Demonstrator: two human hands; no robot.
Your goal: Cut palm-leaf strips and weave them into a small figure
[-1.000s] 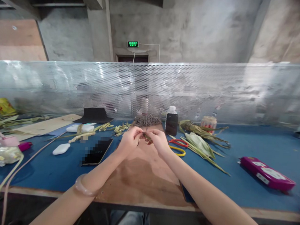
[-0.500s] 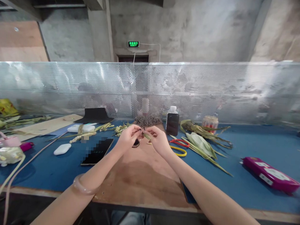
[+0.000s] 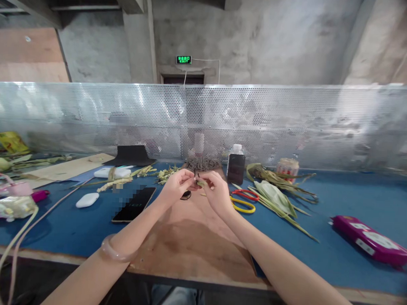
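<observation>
Left hand (image 3: 175, 183) and right hand (image 3: 216, 189) are raised together above a brown board (image 3: 193, 242) at mid-table, fingertips closed from both sides on a small green leaf strip (image 3: 200, 183); the strip is pinched between the two hands, clear of the board. How far the strip has been folded or knotted cannot be told, as it is mostly hidden by the fingers. A small dark ring (image 3: 186, 195) lies on the board just beneath the hands. Unworked stock is judged to remain: green leaves (image 3: 272, 196) are heaped to the right, beside red and yellow scissors (image 3: 243, 201). A dark bottle (image 3: 235, 166), a phone (image 3: 134, 204) and a magenta case (image 3: 371, 239) are set about on the blue table (image 3: 320, 247).
</observation>
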